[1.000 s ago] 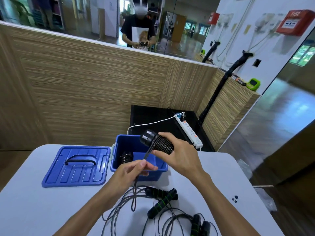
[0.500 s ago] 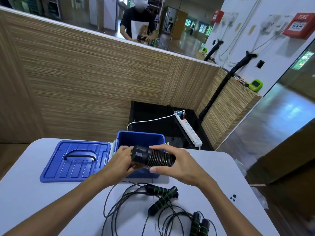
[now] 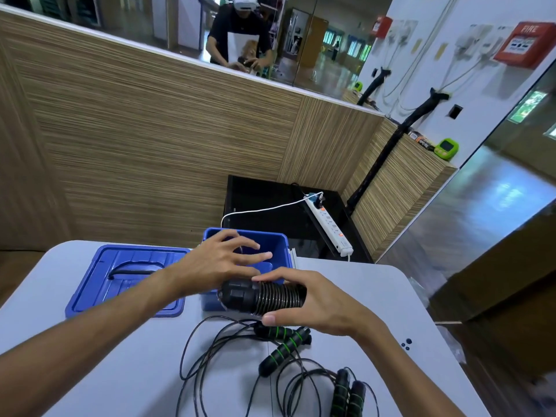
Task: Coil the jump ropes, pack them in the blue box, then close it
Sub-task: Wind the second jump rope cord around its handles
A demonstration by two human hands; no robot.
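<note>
Black cord is lying wound tight around the handles of one jump rope, making a compact coiled bundle (image 3: 261, 299) that the right hand (image 3: 313, 302) is gripping, fingers over the top and thumb underneath, so the turns are not springing loose. The bundle is hovering just at the near edge of the blue box (image 3: 281, 245), which is sitting open at the far side of the grey table (image 3: 99, 371), probably because it is about to be dropped in. The left hand (image 3: 222, 263) is reaching over the box opening with its fingers spread and relaxed, holding nothing; it seems to be making room or steadying the box. What is already inside the box cannot be told, since the hand is covering it. The blue lid (image 3: 120, 278) is lying flat just left of the box, handle up, ready for closing. Two more ropes are lying uncoiled near the front edge: one pair of green-ringed handles (image 3: 284, 344) crossed, another pair (image 3: 347, 395) side by side, with loose cord (image 3: 192, 350) looping around them, awaiting winding.
</note>
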